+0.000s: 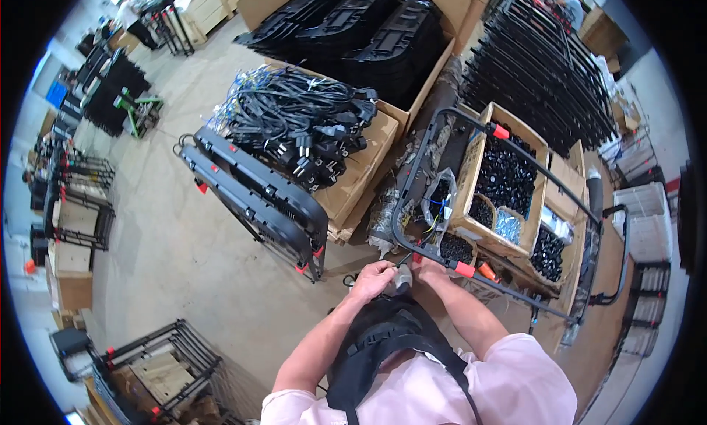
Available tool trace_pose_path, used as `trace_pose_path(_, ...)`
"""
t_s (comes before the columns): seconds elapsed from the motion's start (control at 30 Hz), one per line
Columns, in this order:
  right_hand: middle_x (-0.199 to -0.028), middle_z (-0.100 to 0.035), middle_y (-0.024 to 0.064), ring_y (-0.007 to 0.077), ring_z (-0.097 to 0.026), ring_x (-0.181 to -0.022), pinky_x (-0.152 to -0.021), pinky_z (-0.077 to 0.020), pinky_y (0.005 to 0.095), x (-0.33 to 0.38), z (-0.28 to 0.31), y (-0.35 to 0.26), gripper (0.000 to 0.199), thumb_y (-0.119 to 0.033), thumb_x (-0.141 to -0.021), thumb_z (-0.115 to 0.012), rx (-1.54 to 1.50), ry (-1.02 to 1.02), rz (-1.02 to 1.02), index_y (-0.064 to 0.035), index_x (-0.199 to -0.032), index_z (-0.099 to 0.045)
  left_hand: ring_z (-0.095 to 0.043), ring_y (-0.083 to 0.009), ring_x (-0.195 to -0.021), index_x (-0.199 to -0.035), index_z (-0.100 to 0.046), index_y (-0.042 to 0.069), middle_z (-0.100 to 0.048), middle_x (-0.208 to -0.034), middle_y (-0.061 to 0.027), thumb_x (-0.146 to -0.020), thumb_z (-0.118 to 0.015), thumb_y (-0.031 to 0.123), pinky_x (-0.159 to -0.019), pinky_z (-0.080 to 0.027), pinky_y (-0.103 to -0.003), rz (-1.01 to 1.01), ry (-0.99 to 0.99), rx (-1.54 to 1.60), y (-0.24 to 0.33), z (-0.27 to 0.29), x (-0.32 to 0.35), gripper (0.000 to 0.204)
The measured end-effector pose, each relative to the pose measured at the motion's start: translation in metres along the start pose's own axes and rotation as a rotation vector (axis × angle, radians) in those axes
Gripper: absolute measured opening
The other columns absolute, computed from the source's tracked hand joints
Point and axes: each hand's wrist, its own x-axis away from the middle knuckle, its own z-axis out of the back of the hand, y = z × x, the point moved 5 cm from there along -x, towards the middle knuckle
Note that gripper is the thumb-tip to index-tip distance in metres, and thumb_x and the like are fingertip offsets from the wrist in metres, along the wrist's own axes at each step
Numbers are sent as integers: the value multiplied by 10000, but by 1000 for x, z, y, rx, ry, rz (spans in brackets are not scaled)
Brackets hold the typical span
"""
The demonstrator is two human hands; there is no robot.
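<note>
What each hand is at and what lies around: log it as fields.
Left hand: bent, close to the frame; hold unclear
Right hand: by the frame's near side; grip unclear
Frame: black, red collars, crossing the crate in view
Crate: holds black parts
Cables: heaped on a carton
Panels: two, left of the carton

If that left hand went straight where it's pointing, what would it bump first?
Probably the black tube frame, near its bent corner, which shows just past the left hand. Depth is unclear here, so the hand might pass under or over it.
</note>
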Motion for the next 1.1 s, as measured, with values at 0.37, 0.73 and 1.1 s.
trace_pose_path(0.37,-870,-744,160,292,-743,-722,-634,-577,458,-20,-26,16,447,-313,-916,-653,-479,-9,-256,28,-1202,-609,-646,-109,-860,-1184,-696,-23,-707,-939,-37,-1087,-605,213,-809,-538,-274,-30,-136,90,-4,-12,-8,271)
trace_pose_path(0.73,-1228,-684,295,460,-671,-1152,-973,-519,570,155,14,9,525,-233,-992,-578,-536,-31,12,-55,-1465,-435,-690,-140,-849,-1209,-690,-29,-745,-982,-79,-1088,-605,194,-810,-579,-292,64,-120,208,22,-45,-5,267)
trace_pose_path(1.1,-1441,-507,381,538,-575,-1278,-1090,-467,574,161,42,5,771,-147,-965,-555,-560,-53,182,-35,-1650,-220,-694,-141,-840,-1128,-709,-37,-746,-964,-69,-1087,-594,185,-806,-568,-290,28,40,40,24,-51,-7,253)
